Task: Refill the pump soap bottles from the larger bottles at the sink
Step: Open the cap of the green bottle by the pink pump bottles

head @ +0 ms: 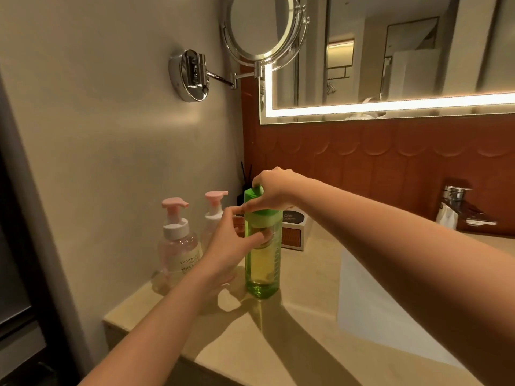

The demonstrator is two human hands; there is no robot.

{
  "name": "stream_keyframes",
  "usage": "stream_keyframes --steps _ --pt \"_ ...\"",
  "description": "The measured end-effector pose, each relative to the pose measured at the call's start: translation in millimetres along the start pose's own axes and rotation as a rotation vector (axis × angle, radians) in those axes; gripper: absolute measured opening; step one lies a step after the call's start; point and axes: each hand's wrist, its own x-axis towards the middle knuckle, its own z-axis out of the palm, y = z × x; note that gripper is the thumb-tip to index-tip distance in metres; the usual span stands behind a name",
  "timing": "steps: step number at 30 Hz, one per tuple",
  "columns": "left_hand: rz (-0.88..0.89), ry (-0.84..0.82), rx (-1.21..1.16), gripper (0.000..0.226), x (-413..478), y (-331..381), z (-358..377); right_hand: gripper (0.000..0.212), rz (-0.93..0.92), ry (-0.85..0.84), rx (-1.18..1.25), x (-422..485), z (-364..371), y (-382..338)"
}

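Observation:
A tall green bottle (262,270) with yellowish liquid stands upright on the beige counter (292,338). My left hand (227,246) grips its upper body from the left. My right hand (274,188) is closed on its green flip lid (253,195), which stands raised at the top. Left of the bottle are two clear pump bottles with pink pump heads: the nearer one (178,240) carries a label, and the farther one (214,215) is partly hidden behind my left hand.
A small white box (295,232) sits behind the green bottle, with reed diffuser sticks (246,169) in the corner. A chrome tap (457,201) is at the right. The sink basin (370,299) lies right of the bottle. A swing-arm mirror (262,26) hangs above.

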Motion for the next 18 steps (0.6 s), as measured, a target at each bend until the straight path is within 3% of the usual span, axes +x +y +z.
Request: stream_keyframes --steps 7,14,18 --pt "0.033 -0.082 -0.058 0.083 -5.3 -9.7 26.5 0.057 -0.085 -0.065 0.003 -34.5 -14.5 14.5" --pt "0.133 -0.023 -0.210 0.082 -11.9 -12.6 60.1 0.055 -0.062 -0.139 0.022 -52.3 -23.0 21.6" --pt "0.189 0.045 -0.251 0.071 -12.5 -19.0 72.5 0.059 -0.050 -0.133 -0.070 -56.1 -22.1 20.3"
